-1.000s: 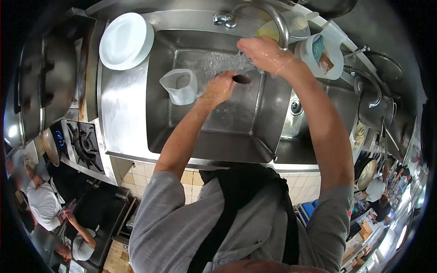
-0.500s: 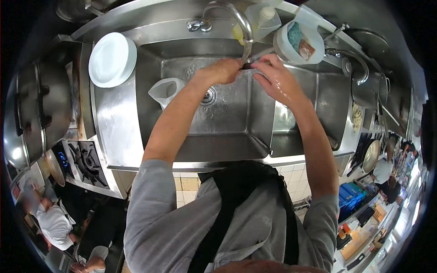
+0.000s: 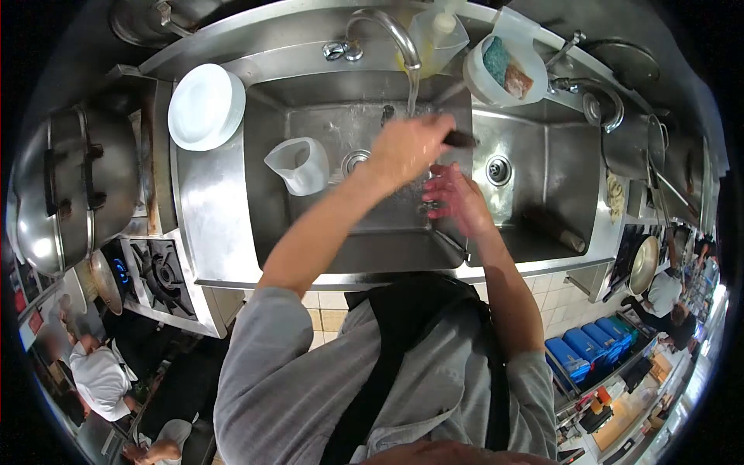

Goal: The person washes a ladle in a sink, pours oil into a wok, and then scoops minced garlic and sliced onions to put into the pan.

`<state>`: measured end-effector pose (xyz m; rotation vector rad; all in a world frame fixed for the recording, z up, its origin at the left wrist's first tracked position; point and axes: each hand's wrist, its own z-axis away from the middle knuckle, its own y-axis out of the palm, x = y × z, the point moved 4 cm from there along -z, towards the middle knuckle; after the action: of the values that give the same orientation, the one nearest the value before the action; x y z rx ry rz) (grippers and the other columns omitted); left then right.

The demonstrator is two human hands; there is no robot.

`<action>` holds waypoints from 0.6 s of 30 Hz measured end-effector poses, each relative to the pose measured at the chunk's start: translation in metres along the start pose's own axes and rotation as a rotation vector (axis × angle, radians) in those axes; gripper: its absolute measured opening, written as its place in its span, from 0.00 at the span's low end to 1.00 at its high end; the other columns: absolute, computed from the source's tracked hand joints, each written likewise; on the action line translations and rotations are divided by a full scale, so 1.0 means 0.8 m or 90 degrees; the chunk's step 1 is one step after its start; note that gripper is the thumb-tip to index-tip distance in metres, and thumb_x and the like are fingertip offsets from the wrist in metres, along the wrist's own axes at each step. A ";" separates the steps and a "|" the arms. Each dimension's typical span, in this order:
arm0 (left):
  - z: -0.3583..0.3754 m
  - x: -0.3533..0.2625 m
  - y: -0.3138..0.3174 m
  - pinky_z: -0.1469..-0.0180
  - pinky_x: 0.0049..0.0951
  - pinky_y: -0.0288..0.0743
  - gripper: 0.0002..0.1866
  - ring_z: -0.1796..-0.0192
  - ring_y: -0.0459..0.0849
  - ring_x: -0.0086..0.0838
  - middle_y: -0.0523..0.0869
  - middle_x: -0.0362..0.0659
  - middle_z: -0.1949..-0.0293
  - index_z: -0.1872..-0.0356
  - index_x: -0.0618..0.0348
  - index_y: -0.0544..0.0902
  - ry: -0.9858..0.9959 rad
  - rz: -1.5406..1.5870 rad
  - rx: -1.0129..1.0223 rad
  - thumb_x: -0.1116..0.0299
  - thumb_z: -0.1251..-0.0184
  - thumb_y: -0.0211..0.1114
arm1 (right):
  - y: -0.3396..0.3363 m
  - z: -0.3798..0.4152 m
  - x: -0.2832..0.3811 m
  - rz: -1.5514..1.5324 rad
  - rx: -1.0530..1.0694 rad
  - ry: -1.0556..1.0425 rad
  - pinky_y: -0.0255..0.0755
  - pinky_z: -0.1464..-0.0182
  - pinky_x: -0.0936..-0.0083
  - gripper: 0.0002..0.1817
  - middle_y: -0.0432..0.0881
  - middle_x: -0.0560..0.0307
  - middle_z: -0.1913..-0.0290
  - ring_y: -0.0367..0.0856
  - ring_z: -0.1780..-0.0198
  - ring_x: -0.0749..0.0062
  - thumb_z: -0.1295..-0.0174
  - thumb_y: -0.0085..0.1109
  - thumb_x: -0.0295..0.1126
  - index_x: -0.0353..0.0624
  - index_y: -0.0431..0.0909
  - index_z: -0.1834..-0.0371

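My left hand (image 3: 409, 149) is closed round a dark object (image 3: 460, 139), which sticks out past its fingers on the right. Its shape is blurred. Water runs from the curved faucet (image 3: 387, 27) just above this hand. Below and to the right, my right hand (image 3: 461, 201) has its fingers apart, close to the divider between the basins. A white plastic jug (image 3: 301, 167) rests in the left basin (image 3: 349, 252), beside the drain.
Stacked white plates (image 3: 203, 107) sit on the left counter. A white container (image 3: 496, 89) with a green scourer and a brown sponge stands behind the divider. A brown cylindrical object (image 3: 559, 231) lies in the right basin. Other people (image 3: 101, 376) are at lower left and far right.
My hands have moved apart and down from the faucet. The dark object has gone right with my left hand; my right hand has dropped lower. The view has shifted slightly.
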<state>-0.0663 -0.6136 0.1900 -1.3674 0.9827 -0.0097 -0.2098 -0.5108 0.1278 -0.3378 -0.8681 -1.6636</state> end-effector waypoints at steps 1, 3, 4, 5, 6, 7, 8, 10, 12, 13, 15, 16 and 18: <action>0.019 -0.017 0.003 0.59 0.39 0.82 0.18 0.56 0.87 0.41 0.85 0.44 0.53 0.51 0.50 0.77 -0.033 0.002 0.012 0.61 0.40 0.69 | 0.005 -0.002 -0.004 -0.002 0.003 0.000 0.83 0.63 0.68 0.29 0.79 0.52 0.48 0.82 0.52 0.67 0.26 0.45 0.57 0.44 0.69 0.35; 0.056 -0.039 0.014 0.58 0.37 0.83 0.20 0.51 0.86 0.40 0.82 0.43 0.47 0.50 0.51 0.77 -0.007 0.018 -0.011 0.64 0.43 0.70 | 0.014 -0.011 -0.019 -0.099 0.060 0.009 0.83 0.59 0.63 0.27 0.80 0.54 0.48 0.82 0.50 0.65 0.27 0.48 0.55 0.47 0.71 0.37; 0.072 -0.051 0.013 0.56 0.37 0.83 0.22 0.49 0.85 0.40 0.81 0.44 0.45 0.49 0.52 0.77 -0.010 0.076 -0.052 0.64 0.45 0.71 | -0.001 -0.027 -0.046 -0.169 0.033 0.003 0.82 0.57 0.61 0.23 0.80 0.57 0.48 0.82 0.48 0.64 0.26 0.48 0.51 0.49 0.72 0.38; 0.085 -0.060 0.012 0.55 0.37 0.84 0.24 0.47 0.84 0.40 0.81 0.45 0.44 0.47 0.53 0.76 -0.012 0.134 -0.093 0.64 0.47 0.72 | -0.007 -0.037 -0.064 -0.169 0.034 0.003 0.82 0.57 0.61 0.23 0.80 0.57 0.48 0.82 0.48 0.64 0.26 0.48 0.51 0.49 0.72 0.38; 0.095 -0.064 0.014 0.55 0.37 0.84 0.24 0.47 0.84 0.40 0.81 0.45 0.44 0.47 0.53 0.76 -0.011 0.134 -0.093 0.64 0.47 0.72 | -0.008 -0.044 -0.075 -0.218 0.063 -0.010 0.82 0.56 0.61 0.21 0.80 0.57 0.48 0.82 0.48 0.64 0.26 0.48 0.49 0.49 0.73 0.39; 0.105 -0.063 0.018 0.53 0.37 0.84 0.26 0.46 0.84 0.41 0.80 0.46 0.42 0.46 0.55 0.77 -0.034 0.147 -0.072 0.63 0.47 0.73 | 0.014 -0.037 -0.059 -0.267 0.092 -0.025 0.82 0.55 0.62 0.20 0.81 0.57 0.48 0.82 0.47 0.64 0.26 0.47 0.47 0.50 0.73 0.39; 0.112 -0.063 0.018 0.51 0.37 0.83 0.28 0.45 0.83 0.41 0.79 0.47 0.41 0.44 0.56 0.77 -0.058 0.161 -0.051 0.63 0.47 0.74 | 0.022 -0.003 -0.044 -0.221 0.061 -0.056 0.82 0.53 0.63 0.18 0.81 0.55 0.48 0.81 0.46 0.66 0.27 0.50 0.42 0.46 0.74 0.41; 0.124 -0.069 0.014 0.49 0.36 0.83 0.28 0.44 0.83 0.43 0.78 0.48 0.40 0.43 0.58 0.77 -0.035 0.169 -0.031 0.62 0.45 0.74 | 0.023 -0.007 -0.043 -0.202 0.075 -0.063 0.82 0.54 0.65 0.18 0.81 0.54 0.50 0.82 0.48 0.66 0.27 0.51 0.41 0.43 0.75 0.42; 0.129 -0.066 -0.001 0.48 0.36 0.82 0.28 0.43 0.82 0.44 0.78 0.49 0.39 0.43 0.60 0.78 -0.008 0.177 -0.008 0.62 0.43 0.74 | 0.037 0.003 -0.021 -0.144 0.003 -0.013 0.80 0.62 0.72 0.17 0.81 0.55 0.57 0.83 0.59 0.69 0.27 0.53 0.38 0.36 0.76 0.45; 0.127 -0.064 -0.015 0.47 0.35 0.82 0.26 0.44 0.84 0.42 0.80 0.48 0.41 0.41 0.61 0.78 0.053 0.175 0.062 0.62 0.40 0.73 | 0.033 0.002 -0.019 -0.144 0.003 -0.016 0.80 0.62 0.72 0.17 0.81 0.55 0.57 0.83 0.59 0.69 0.27 0.53 0.38 0.36 0.76 0.45; 0.115 -0.049 -0.019 0.46 0.34 0.81 0.25 0.45 0.85 0.40 0.82 0.48 0.42 0.40 0.61 0.78 0.116 0.170 0.133 0.63 0.36 0.71 | 0.019 -0.002 -0.019 -0.003 -0.015 0.000 0.77 0.69 0.75 0.16 0.80 0.58 0.64 0.80 0.67 0.72 0.28 0.55 0.37 0.36 0.76 0.46; 0.102 -0.023 -0.010 0.46 0.32 0.81 0.23 0.47 0.86 0.36 0.84 0.47 0.46 0.40 0.62 0.78 -0.016 0.362 0.130 0.63 0.33 0.69 | 0.009 -0.005 -0.029 -0.032 -0.041 -0.038 0.75 0.72 0.75 0.15 0.79 0.60 0.68 0.78 0.72 0.76 0.30 0.57 0.34 0.36 0.76 0.47; 0.071 0.024 0.003 0.49 0.30 0.81 0.19 0.51 0.86 0.29 0.87 0.45 0.53 0.41 0.62 0.79 -0.151 0.500 0.049 0.65 0.29 0.65 | -0.002 0.007 -0.024 0.057 -0.014 -0.036 0.74 0.71 0.78 0.16 0.79 0.61 0.67 0.78 0.72 0.78 0.30 0.57 0.33 0.37 0.75 0.43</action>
<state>-0.0222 -0.5776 0.1703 -0.8170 1.2405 0.6808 -0.2068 -0.4931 0.1191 -0.4342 -0.8651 -1.5881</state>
